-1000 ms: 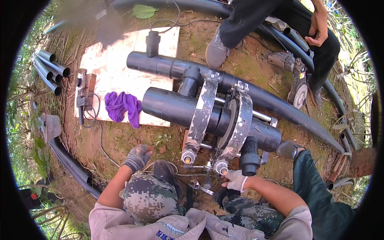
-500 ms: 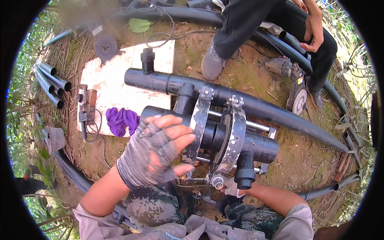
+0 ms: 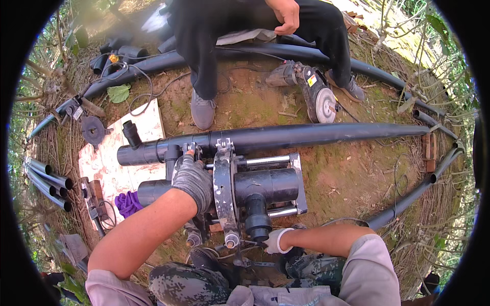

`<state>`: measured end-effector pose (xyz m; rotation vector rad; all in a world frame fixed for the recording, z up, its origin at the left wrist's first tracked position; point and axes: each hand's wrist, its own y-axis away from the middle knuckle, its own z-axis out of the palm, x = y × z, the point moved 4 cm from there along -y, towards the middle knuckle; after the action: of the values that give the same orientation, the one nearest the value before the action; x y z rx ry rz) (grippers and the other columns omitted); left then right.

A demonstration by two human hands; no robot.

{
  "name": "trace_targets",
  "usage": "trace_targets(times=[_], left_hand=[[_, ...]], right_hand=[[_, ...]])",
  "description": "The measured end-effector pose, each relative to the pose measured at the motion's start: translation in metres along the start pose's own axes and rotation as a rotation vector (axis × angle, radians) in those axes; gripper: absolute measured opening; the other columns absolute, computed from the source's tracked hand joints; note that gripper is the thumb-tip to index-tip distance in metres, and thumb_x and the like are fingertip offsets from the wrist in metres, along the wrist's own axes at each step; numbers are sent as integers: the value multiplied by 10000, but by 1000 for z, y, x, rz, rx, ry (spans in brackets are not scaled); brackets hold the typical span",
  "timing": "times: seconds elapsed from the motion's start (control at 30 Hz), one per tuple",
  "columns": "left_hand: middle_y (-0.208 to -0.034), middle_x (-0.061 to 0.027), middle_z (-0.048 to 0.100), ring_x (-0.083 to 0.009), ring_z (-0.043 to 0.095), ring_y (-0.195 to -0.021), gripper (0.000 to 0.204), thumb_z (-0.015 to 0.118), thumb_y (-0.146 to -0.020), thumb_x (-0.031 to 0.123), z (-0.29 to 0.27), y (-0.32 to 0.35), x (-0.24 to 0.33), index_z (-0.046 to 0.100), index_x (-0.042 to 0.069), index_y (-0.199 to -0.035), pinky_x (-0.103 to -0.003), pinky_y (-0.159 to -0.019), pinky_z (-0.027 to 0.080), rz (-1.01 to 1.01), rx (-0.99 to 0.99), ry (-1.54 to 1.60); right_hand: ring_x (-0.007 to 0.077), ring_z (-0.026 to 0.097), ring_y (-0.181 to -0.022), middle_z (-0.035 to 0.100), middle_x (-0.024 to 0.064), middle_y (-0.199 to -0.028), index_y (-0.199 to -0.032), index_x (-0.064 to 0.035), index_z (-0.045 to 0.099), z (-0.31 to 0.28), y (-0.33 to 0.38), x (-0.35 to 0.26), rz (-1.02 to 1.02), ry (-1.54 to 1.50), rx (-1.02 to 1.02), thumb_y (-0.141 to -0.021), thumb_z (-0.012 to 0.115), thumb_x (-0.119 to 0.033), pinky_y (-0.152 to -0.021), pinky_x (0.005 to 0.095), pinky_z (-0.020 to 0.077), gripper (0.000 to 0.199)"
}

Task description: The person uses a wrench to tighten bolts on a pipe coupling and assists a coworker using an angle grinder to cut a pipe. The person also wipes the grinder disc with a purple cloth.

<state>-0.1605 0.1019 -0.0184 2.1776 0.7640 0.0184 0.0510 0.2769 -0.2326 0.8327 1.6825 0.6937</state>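
My left hand (image 3: 193,178), in a grey knit glove, lies over the left clamp ring (image 3: 196,232) of a pipe-joining machine, its fingers bent toward the far side by the ring's top bolt. Next to it stands the second, scuffed black clamp ring (image 3: 224,188). This ring surrounds a black pipe fitting (image 3: 275,184) whose capped side branch (image 3: 258,219) points toward me. Another black pipe piece (image 3: 153,193) sticks out at the left. Low beside the capped branch is my right hand (image 3: 277,240), in a white glove; its fingers are mostly hidden.
A long black pipe (image 3: 332,136) with a capped branch lies behind the machine. Beyond it are an angle grinder (image 3: 319,97) and a seated person's legs (image 3: 204,66). At the left are a pale board (image 3: 112,166), a purple cloth (image 3: 127,204) and several pipe offcuts (image 3: 46,183).
My left hand has moved from above the machine's near left side onto the left clamp ring's far part. The view has turned, so the machine appears further left; my right hand stays low.
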Motion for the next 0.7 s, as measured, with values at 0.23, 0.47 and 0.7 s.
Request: trace_targets(times=[0.23,0.47,0.7], left_hand=[[-1235,-165,672,-361,527,-1306,701,584,-858,659,-16,70,27,674,81,-1245,-624,-1138,246,-1,24,195],[-878,-115,731,-267,692,-992,492,716,-842,525,13,115,35,745,82,-1053,-445,-939,480,-134,610,826],[-767,-140,702,-345,690,-767,386,716,-885,437,4,101,46,741,53,-919,-418,-691,535,63,622,1070]], right_hand=[[422,606,-1180,639,258,-1257,-1336,-14,551,0,-9,10,7,51,-91,-924,598,-388,-982,496,471,558],[439,627,-1117,653,293,-1167,-1299,5,525,-8,-3,-2,-36,83,-89,-917,617,-362,-926,518,475,538],[436,624,-1131,657,264,-1197,-1290,-6,560,-1,-8,7,-11,4,-30,-911,629,-402,-942,498,478,552]])
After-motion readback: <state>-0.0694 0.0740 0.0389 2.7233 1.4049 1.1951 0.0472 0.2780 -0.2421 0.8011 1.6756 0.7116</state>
